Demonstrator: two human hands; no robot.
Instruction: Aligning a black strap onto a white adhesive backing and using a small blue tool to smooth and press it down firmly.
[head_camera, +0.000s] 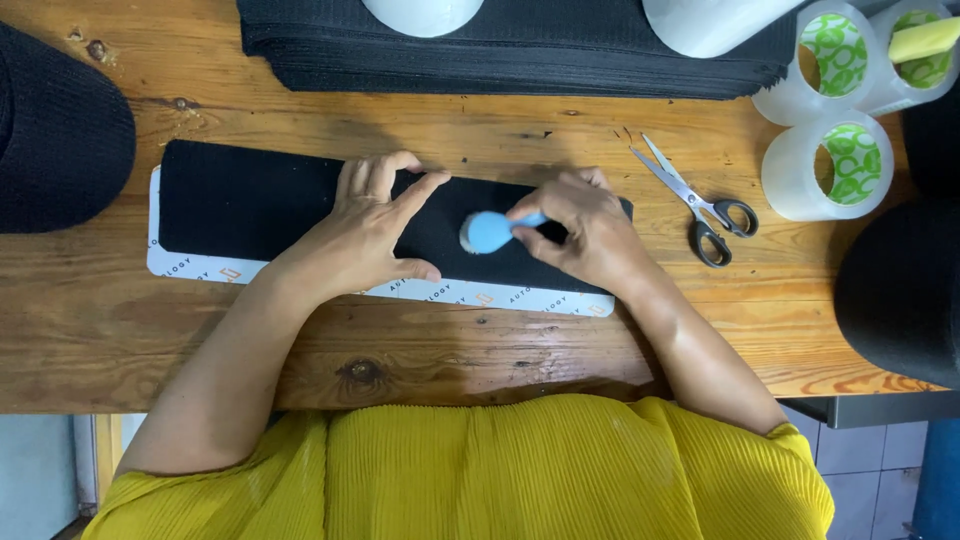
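Bare wooden table (500, 350) lay open along the near edge, in front of the black strip (250, 205). Left hand (372, 228) and right hand (585, 232) covered the strip's middle. Scissors (700, 205) lay just right of the strip, tape rolls (830, 165) beyond them. A stack of black sheets (520, 60) closed off the far side; dark rounded objects (60, 130) flanked both ends.

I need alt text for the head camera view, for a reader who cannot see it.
A person's right hand holds a small blue brush on a black fabric strip, which the left hand presses flat on a wooden table. Scissors and clear tape rolls lie to the right.
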